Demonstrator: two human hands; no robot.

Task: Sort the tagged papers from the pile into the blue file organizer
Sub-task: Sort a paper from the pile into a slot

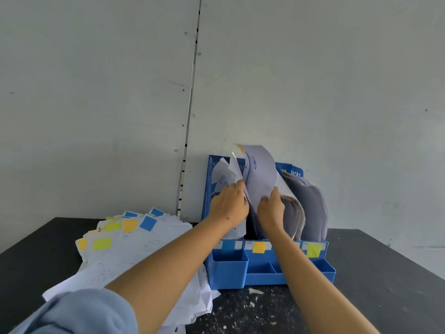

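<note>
The blue file organizer (269, 273) stands against the wall, with blue, orange and yellow-green tags along its front rail. A sheet with an orange tag (261, 174) stands in the middle slot. My left hand (228, 206) pinches its left edge and my right hand (271, 209) grips its lower right edge. Curved stacks of papers (310, 206) fill the slots to the right; a few sheets sit in the left slot. The pile of tagged papers (134, 247) lies fanned on the table to the left, showing blue, orange and yellow-green tags.
The dark table (385, 285) reaches to a pale wall just behind the organizer. Small white paper scraps (255, 291) lie in front of the organizer. The front trays of the organizer hold nothing visible.
</note>
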